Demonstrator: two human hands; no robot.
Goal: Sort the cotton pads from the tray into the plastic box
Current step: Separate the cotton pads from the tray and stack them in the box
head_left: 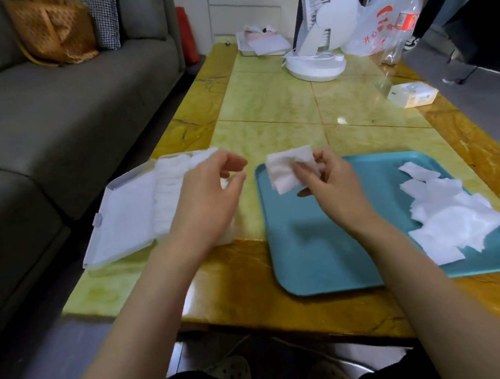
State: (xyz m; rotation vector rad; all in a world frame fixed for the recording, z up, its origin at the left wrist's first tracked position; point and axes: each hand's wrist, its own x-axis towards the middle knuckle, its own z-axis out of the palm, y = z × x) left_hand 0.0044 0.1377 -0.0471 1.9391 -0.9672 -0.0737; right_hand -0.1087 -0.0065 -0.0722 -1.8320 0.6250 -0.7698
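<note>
Cotton pads [450, 211] are lying heaped on the right side of the teal tray [309, 259], in the lower right of the frame. The right hand [329, 182] is pinching one pad [289, 167] at centre frame, above the tray's far left corner. The left hand [207, 199] is hovering loosely curled, holding nothing, over the open plastic box [124, 218] at centre left.

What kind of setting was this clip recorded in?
Most likely a home living room: a grey sofa sits beside a low, marble-patterned coffee table, which carries a white desk fan and a plastic shopping bag.
</note>
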